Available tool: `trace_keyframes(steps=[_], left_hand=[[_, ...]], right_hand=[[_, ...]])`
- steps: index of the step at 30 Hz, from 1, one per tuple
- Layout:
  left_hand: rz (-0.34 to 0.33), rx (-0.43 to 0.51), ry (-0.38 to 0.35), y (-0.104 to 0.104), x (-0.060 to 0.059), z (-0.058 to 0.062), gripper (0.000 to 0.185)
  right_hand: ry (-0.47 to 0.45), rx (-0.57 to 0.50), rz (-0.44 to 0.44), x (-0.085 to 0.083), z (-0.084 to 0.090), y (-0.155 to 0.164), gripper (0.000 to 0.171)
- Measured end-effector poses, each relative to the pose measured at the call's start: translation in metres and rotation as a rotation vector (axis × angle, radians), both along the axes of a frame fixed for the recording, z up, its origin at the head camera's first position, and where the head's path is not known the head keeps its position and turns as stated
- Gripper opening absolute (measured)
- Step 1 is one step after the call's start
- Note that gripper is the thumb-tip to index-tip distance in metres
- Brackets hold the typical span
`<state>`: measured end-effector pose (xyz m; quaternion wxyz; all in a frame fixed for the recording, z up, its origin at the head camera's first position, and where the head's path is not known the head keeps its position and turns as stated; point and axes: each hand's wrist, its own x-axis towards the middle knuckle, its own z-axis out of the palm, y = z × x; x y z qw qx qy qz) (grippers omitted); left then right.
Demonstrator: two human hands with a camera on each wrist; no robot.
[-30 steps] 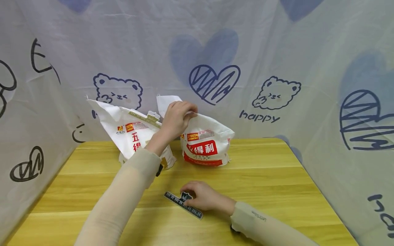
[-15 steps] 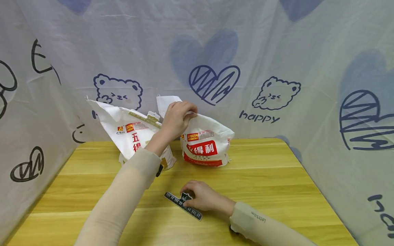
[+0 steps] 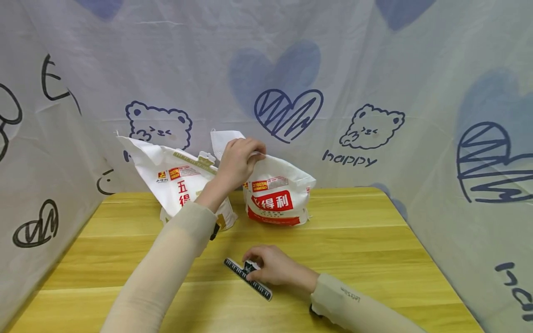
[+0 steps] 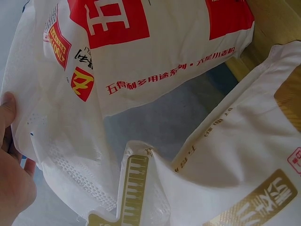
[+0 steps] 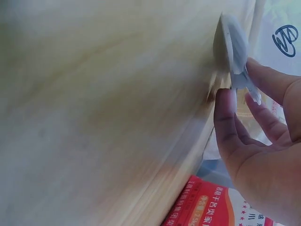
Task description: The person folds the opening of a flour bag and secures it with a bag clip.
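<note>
My left hand (image 3: 236,163) grips the top edge of a white flour bag (image 3: 280,206) with red print. That bag stands at the back middle of the table, its top folded to a slant. In the left wrist view only part of the left hand (image 4: 16,181) shows, with fingers partly behind the bag's white top. Near the table's middle, my right hand (image 3: 275,267) pinches a black bag clip (image 3: 261,289) with a piano-key pattern by its handle. The right wrist view shows the clip (image 5: 230,44) edge-on between thumb and fingers, close to the tabletop.
A second white flour bag (image 3: 166,178) leans at the left, its top held by a gold piano-key clip (image 3: 187,159). My left forearm (image 3: 162,259) covers part of it. The wooden table (image 3: 358,245) backs onto a printed cloth (image 3: 283,46) with hearts and bears.
The black bag clip has tilted slightly in my right hand, its near end swinging a little left and down. My left hand keeps its grip on the flour bag.
</note>
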<state>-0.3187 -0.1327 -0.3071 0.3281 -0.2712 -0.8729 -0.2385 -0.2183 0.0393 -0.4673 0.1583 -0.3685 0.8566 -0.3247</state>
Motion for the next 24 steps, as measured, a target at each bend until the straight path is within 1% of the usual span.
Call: trace_keyframes(steps=[6,11,16,24], left_hand=[[-0.001,0.002,0.007,0.000,-0.001,0.000,0.007],[0.000,0.003,0.000,0.000,0.001,0.000,0.007],[0.001,0.002,-0.005,0.000,0.000,0.000,0.007],[0.007,-0.002,-0.006,0.000,0.000,-0.001,0.007]], right_hand=[[-0.054,-0.035,-0.039,0.001,0.000,0.001,0.024],[-0.092,-0.065,-0.045,0.001,0.000,0.003,0.021],[-0.112,-0.082,-0.051,0.002,0.002,0.006,0.025],[-0.150,-0.124,-0.117,0.003,0.005,0.012,0.033]])
